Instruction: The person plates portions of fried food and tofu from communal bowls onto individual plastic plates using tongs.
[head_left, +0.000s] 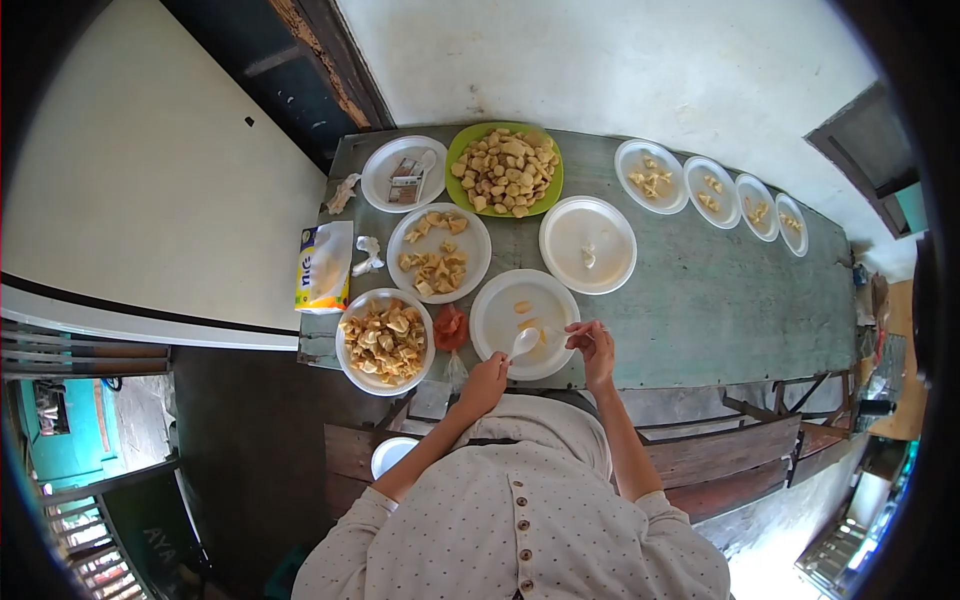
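At the table's front edge, my left hand (486,384) is closed around the handle of a white plastic spoon (523,343). The spoon's bowl is over a white plate (490,300) holding a few yellowish pieces (526,322). My right hand (595,352) is pinched at the right side of this plate. A thin, pale thing seems to point from its fingertips toward the pieces, too faint to name. Left of the plate lies a red plastic bag (451,327). Beyond it is a plate (408,228) of folded, pale-yellow pieces (440,270).
A heaped plate of fried-looking pieces (383,342) stands at front left, near a yellow tissue pack (324,268). A green plate (553,190) of lumpy chunks is at the back. Another white plate (622,276) holds a small white item. Several portioned plates (650,177) line the back right.
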